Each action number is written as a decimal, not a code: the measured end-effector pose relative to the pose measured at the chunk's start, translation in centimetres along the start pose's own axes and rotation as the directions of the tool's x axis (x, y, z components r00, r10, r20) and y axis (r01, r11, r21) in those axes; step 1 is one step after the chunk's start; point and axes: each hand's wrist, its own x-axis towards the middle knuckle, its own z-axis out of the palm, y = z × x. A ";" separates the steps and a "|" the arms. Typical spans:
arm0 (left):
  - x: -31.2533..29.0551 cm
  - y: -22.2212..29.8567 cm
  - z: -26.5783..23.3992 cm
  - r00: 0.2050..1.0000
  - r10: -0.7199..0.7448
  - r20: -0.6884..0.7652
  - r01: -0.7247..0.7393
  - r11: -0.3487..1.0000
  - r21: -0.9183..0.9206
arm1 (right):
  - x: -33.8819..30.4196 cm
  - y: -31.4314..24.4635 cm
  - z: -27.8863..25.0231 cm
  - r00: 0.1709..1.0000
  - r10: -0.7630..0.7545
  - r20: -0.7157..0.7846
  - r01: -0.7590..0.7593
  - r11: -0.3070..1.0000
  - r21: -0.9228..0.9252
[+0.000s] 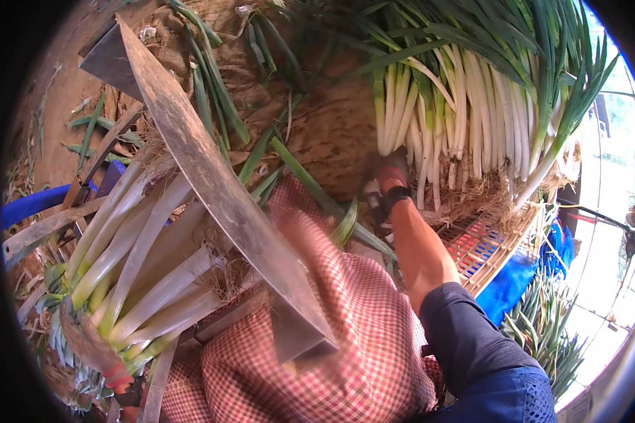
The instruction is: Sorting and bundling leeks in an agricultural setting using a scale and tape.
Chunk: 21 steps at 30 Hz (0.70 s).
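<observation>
Leeks: one bunch (130,261) lies at lower left under the fixed slanted blade (212,183), roots near its edge. A second bunch (458,120) stands at upper right, roots down on a woven basket (487,247).

Step, I judge: trimming, fetching more stalks. Next move calls for a firm hold low on the stalks.

My right hand (388,185) touches the roots of the upper bunch; fingers blurred, closure unclear. My left hand (116,381), gloved, closes around leaf ends at lower left. Checked cloth (331,331) covers my lap.
</observation>
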 end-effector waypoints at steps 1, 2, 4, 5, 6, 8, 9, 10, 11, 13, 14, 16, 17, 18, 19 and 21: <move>0.2 0.1 0.2 1.000 -0.009 -0.004 0.009 1.000 0.025 | 0.7 0.1 1.1 0.997 -0.059 0.054 0.051 0.989 0.139; 0.4 0.3 0.4 1.000 -0.002 -0.004 0.002 1.000 0.021 | 1.2 0.3 2.1 0.988 -0.123 0.098 0.092 0.956 0.277; 0.5 0.3 -0.1 1.000 0.017 0.013 -0.018 1.000 0.009 | 0.1 -0.6 3.0 0.986 -0.122 0.109 0.091 0.961 0.260; 0.5 0.5 -0.2 1.000 0.021 0.016 -0.021 1.000 0.016 | -0.1 -0.8 2.9 0.988 -0.095 0.121 0.064 0.969 0.238; 0.5 1.3 -0.3 1.000 0.004 0.013 -0.004 0.999 -0.048 | -0.1 -0.8 2.9 0.989 -0.068 0.131 0.038 0.976 0.216; 0.4 1.5 -0.5 1.000 -0.012 0.015 0.013 0.995 -0.104 | 0.1 -1.0 2.9 0.988 -0.015 0.152 -0.011 0.986 0.168; 0.4 1.2 -0.9 0.999 -0.029 0.021 0.031 0.996 -0.086 | 0.4 -1.3 2.8 0.987 0.006 0.161 -0.030 0.989 0.145; 0.4 1.3 -0.6 0.999 -0.043 0.028 0.045 0.995 -0.085 | 1.4 -0.8 2.3 0.988 0.035 0.153 -0.054 0.992 0.118; 0.4 0.9 -0.1 0.999 -0.042 0.028 0.045 0.995 -0.094 | 4.2 0.8 4.4 0.988 -0.101 0.119 0.089 0.991 0.103; 0.3 -0.5 0.0 0.999 0.027 -0.038 -0.028 0.999 -0.020 | 3.9 1.3 5.2 0.980 -0.108 0.165 0.099 0.993 0.062; 0.0 -1.1 -0.1 0.999 0.027 -0.034 -0.027 1.000 -0.014 | 3.7 1.4 5.4 0.973 -0.116 0.198 0.113 0.993 0.023; 0.3 -0.3 0.0 1.000 0.000 -0.010 -0.001 0.997 -0.073 | 4.0 0.7 4.9 0.960 -0.137 0.242 0.154 0.987 -0.050; 0.4 -0.2 0.0 1.000 -0.006 -0.017 0.004 0.997 -0.078 | 4.2 0.2 4.3 0.954 -0.148 0.261 0.176 0.981 -0.087; 0.3 -0.1 0.2 1.000 0.001 -0.013 -0.002 0.998 -0.064 | 4.6 -0.2 3.7 0.947 -0.160 0.278 0.201 0.972 -0.124; 0.3 0.3 0.3 1.000 0.007 -0.010 -0.008 0.999 -0.046 | 3.8 0.5 3.3 0.952 -0.206 0.226 0.219 0.975 -0.031; 0.3 1.0 -0.1 1.000 0.016 -0.007 -0.016 1.000 -0.019 | 2.5 0.5 0.2 0.927 -0.324 0.191 0.327 0.945 0.016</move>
